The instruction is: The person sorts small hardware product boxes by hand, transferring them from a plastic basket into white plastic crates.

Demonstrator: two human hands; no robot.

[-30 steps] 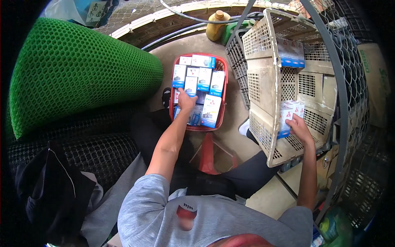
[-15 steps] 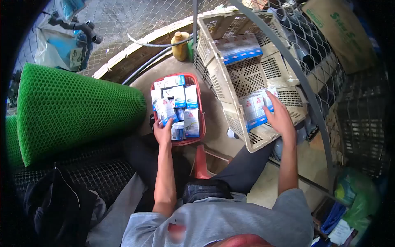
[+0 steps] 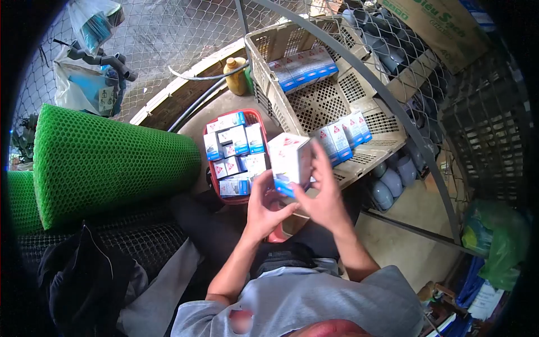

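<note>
Both of my hands hold one small white and blue box point(image 3: 290, 162) with a red triangle mark, raised in front of me. My left hand point(image 3: 264, 206) grips it from below and the left. My right hand point(image 3: 321, 194) wraps its right side and back. Just behind the box sits a red basket point(image 3: 211, 173) on the floor, filled with several similar boxes. To the right a beige plastic crate point(image 3: 375, 111) tilts on a rack, with a row of the same boxes point(image 3: 341, 135) at its lower edge and another row point(image 3: 303, 67) higher up.
A thick roll of green mesh point(image 3: 112, 160) lies at my left, with black mesh and dark cloth point(image 3: 84, 275) below it. A yellow bottle point(image 3: 234, 76) stands behind the basket. Wire fencing, a grey metal frame point(image 3: 393, 106) and a cardboard carton point(image 3: 443, 28) close the right side.
My left hand lifted a box out of the red basket, and my right hand left the boxes in the beige crate to meet it. Both now hold the box.
</note>
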